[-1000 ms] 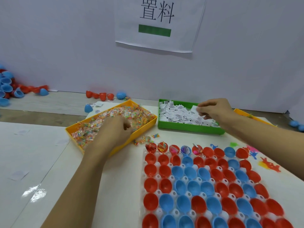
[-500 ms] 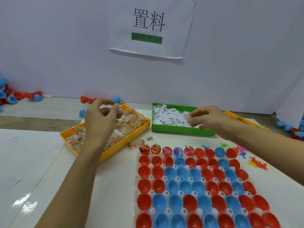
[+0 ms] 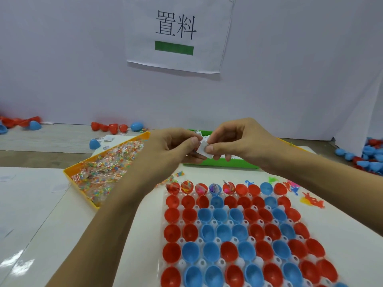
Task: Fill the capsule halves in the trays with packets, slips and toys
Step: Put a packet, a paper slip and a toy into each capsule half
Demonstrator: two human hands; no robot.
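Note:
A white tray (image 3: 207,224) holds rows of red and blue capsule halves (image 3: 223,233); several in the far row have packets and slips inside. Above the tray's far edge my two hands meet. My right hand (image 3: 238,141) pinches a white paper slip (image 3: 203,149) between thumb and fingers. My left hand (image 3: 176,146) has its fingers curled and pinches something small next to the slip, mostly hidden. A yellow bin (image 3: 83,168) of clear packets with coloured beads lies at the left. The green bin (image 3: 223,162) of slips sits behind my hands.
Flat colourful toys (image 3: 310,200) lie on the table right of the tray. Loose capsule halves (image 3: 113,127) sit along the wall, with piles at the far left and far right (image 3: 369,156). A paper sign (image 3: 176,34) hangs on the wall.
My left hand rose from the yellow bin and moved right. My right hand lifted a slip off the green bin and moved left. The hands now meet in the middle.

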